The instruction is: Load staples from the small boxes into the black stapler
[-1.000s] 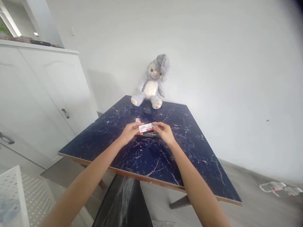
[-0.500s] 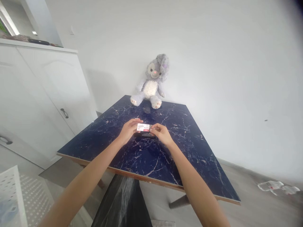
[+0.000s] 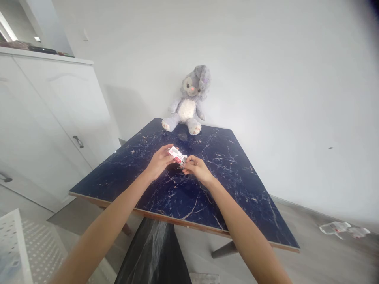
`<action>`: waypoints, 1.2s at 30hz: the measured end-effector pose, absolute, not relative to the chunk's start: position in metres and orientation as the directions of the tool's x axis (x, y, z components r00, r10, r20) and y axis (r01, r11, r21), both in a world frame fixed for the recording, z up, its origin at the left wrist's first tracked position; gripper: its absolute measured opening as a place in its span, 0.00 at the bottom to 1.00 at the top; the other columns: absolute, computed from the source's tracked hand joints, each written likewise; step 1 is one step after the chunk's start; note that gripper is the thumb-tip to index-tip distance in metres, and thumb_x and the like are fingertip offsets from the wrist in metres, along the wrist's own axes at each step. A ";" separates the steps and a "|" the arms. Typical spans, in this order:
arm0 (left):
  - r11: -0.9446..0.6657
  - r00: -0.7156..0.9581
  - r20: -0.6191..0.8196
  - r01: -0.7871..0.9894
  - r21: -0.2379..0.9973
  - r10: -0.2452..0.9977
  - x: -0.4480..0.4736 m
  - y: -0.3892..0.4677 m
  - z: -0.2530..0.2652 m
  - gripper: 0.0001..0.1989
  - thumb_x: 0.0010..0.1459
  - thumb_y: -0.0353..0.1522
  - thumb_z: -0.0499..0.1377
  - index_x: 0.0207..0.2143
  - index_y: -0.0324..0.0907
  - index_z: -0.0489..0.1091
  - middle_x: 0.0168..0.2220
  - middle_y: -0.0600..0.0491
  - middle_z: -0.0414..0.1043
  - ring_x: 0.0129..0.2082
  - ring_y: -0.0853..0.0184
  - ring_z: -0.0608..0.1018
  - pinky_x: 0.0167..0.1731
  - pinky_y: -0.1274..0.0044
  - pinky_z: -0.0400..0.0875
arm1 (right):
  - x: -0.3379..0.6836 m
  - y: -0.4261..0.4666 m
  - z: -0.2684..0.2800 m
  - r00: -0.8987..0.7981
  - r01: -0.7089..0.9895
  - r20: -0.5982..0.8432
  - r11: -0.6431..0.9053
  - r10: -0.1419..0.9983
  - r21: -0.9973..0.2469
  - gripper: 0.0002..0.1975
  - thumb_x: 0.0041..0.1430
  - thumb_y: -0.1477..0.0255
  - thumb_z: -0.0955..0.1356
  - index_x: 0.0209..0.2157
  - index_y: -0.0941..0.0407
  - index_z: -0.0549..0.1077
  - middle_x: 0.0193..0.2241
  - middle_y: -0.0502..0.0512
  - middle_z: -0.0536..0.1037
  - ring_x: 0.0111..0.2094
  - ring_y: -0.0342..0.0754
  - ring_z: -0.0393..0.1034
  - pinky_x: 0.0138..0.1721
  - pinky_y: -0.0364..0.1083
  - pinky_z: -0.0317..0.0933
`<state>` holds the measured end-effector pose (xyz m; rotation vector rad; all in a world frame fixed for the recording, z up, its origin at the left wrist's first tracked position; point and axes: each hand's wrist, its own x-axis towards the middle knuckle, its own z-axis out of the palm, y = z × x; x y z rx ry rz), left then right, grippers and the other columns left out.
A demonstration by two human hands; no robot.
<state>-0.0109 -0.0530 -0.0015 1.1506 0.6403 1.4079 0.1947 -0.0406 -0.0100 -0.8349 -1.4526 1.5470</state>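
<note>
A small white-and-red box (image 3: 177, 154) with a grey strip printed on it is held tilted above the table, its right end lower. My left hand (image 3: 160, 161) is closed on its left end, thumb in front and fingers behind. At the lower right end, the fingers of my right hand (image 3: 197, 169) are pinched together on the box's end, where a small white flap stands up. Whether they also grip something inside cannot be made out. Under the hands lies a dark object (image 3: 174, 167), mostly hidden.
The blue marbled table (image 3: 231, 177) stands against the white wall. A grey plush rabbit (image 3: 188, 106) sits at its far edge. White cabinets (image 3: 59, 118) are on the left, with a white perforated basket (image 3: 41, 240) below. Clear plastic bottles (image 3: 343, 228) lie on the floor at right.
The box has turned from nearly level to tilted, right end down. My right hand has shifted slightly left and down with that end. The dark object beneath is now more hidden.
</note>
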 end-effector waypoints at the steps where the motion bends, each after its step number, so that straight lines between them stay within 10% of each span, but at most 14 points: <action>1: -0.220 0.100 0.282 -0.407 0.887 0.954 -0.011 -0.052 -0.002 0.27 0.51 0.34 0.71 0.53 0.46 0.71 0.54 0.46 0.74 0.47 0.61 0.79 0.44 0.72 0.74 | 0.195 -0.041 -0.009 -0.417 -0.137 0.095 0.040 0.904 -0.990 0.19 0.46 0.63 0.76 0.32 0.54 0.66 0.33 0.53 0.82 0.29 0.45 0.76 0.35 0.47 0.72; 13: -0.251 0.062 0.297 -0.389 0.887 0.953 -0.010 -0.052 -0.002 0.27 0.51 0.32 0.69 0.54 0.45 0.69 0.52 0.46 0.75 0.48 0.58 0.79 0.49 0.64 0.74 | 0.198 -0.048 -0.002 -0.373 0.296 0.557 0.664 0.742 -0.687 0.13 0.59 0.63 0.69 0.45 0.50 0.78 0.44 0.57 0.78 0.35 0.48 0.73 0.39 0.49 0.70; 23: -0.234 0.017 0.258 -0.367 0.900 0.966 -0.006 -0.054 0.001 0.22 0.46 0.25 0.66 0.45 0.41 0.70 0.49 0.47 0.75 0.48 0.58 0.78 0.50 0.63 0.74 | 0.200 -0.047 -0.001 -0.254 0.483 0.619 0.652 0.743 -0.584 0.13 0.63 0.62 0.67 0.43 0.52 0.79 0.47 0.58 0.77 0.36 0.50 0.74 0.42 0.50 0.70; 36: -0.241 0.032 0.266 -0.325 0.915 0.964 -0.008 -0.051 -0.003 0.19 0.45 0.24 0.67 0.42 0.41 0.71 0.49 0.49 0.76 0.47 0.59 0.78 0.49 0.65 0.73 | 0.206 -0.041 0.002 -0.208 0.318 0.528 0.567 0.823 -0.760 0.08 0.56 0.64 0.70 0.31 0.54 0.76 0.47 0.58 0.77 0.37 0.48 0.73 0.39 0.49 0.69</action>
